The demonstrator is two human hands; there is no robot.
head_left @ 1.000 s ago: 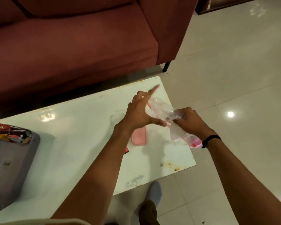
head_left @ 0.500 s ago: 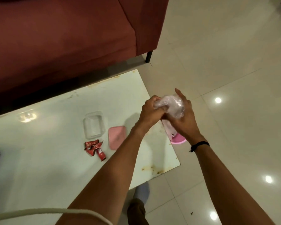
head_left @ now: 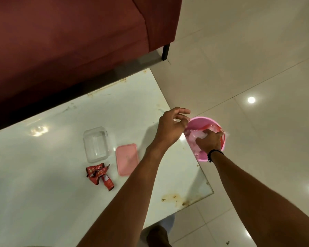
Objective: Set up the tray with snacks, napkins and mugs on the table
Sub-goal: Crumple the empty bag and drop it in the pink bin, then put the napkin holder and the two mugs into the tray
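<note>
From my remote seat, the crumpled clear plastic wrapper (head_left: 196, 137) that both hands were wringing above the table edge half a second ago has now gone down into the round pink plastic bin (head_left: 203, 120) standing on the tiled floor just past the corner of the glossy white table (head_left: 43, 193); I read that as rubbish from an opened snack being cleared, not yet any progress on laying out the tray, which has slipped out of view since a second ago, when it sat at the table's left end. The right hand (head_left: 210, 141), a dark band at its wrist, reaches into the bin with its fingers curled down onto the wrapper; whether it still pinches the plastic or merely presses it, I cannot tell. The left hand (head_left: 171, 127) has let go and hovers beside the bin's rim, fingers loosely spread and slightly bent, holding nothing. On the table, the rectangular clear plastic container (head_left: 95, 144) stands open and looks empty, its flat pink lid (head_left: 127, 159) lying just beside it, and a torn red foil snack wrapper (head_left: 99, 175) lies crumpled close in front of both. A dark red sofa (head_left: 70, 41) runs behind the table. No napkins or mugs show here, so my judgement is that most of the setting-up remains.
</note>
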